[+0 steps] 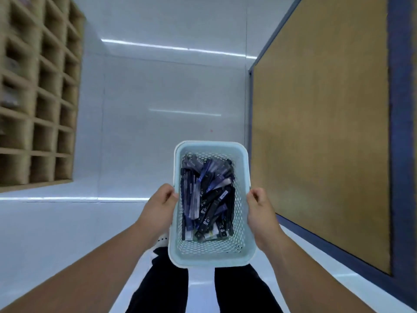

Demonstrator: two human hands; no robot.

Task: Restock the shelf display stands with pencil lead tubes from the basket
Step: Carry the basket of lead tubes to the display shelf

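Note:
A pale blue perforated plastic basket [211,254] hangs in front of me at waist height. It is filled with several black and dark blue pencil lead tubes [206,197], some marked HB 0.7. My left hand [159,208] grips the basket's left rim, thumb curled over the edge. On the opposite rim my right hand [261,211] grips the same way. No display stand is in view.
A wooden cubby shelf [38,98] stands at the left, blurred, with a few items in its far-left cells. A tan panel with a dark blue frame [320,136] runs along the right. Glossy white floor [169,98] lies ahead. My dark trouser legs [167,288] show below the basket.

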